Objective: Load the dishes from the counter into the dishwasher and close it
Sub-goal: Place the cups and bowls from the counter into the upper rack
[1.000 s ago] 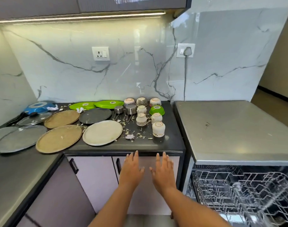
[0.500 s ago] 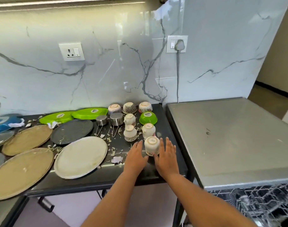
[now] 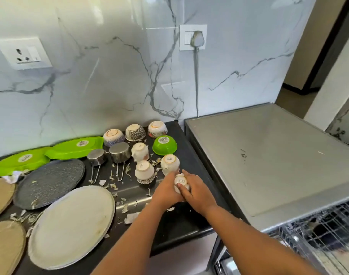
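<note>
Both hands close around a small white ceramic cup (image 3: pixel 181 184) standing upside down near the front edge of the dark stone counter (image 3: pixel 191 155). The left hand (image 3: pixel 166 192) cups its left side and the right hand (image 3: pixel 197 193) wraps its right side, with one finger laid across the front of the cup. Only the cup's stamped base shows between them, at twelve o'clock of the joined hands. The two-handed hold looks like a careful lift of a smooth, breakable piece, and this appears to be the first item picked up for loading.

At twelve o'clock from the grip, touching or just beside it, stands another inverted white cup with an orange-ringed base (image 3: pixel 170 164). At ten o'clock sits a squat white cup with a patterned rim (image 3: pixel 144 172). Farther back, a bright green plastic bowl (image 3: pixel 164 144) also rests mouth down, as do the patterned bowls behind it, probably left that way to drain. A large round cream plate (image 3: pixel 72 225) lies at eight o'clock among food scraps. The dishwasher's wire rack (image 3: pixel 318 241) stands open at four o'clock, below the steel-topped unit (image 3: pixel 269 155).
</note>
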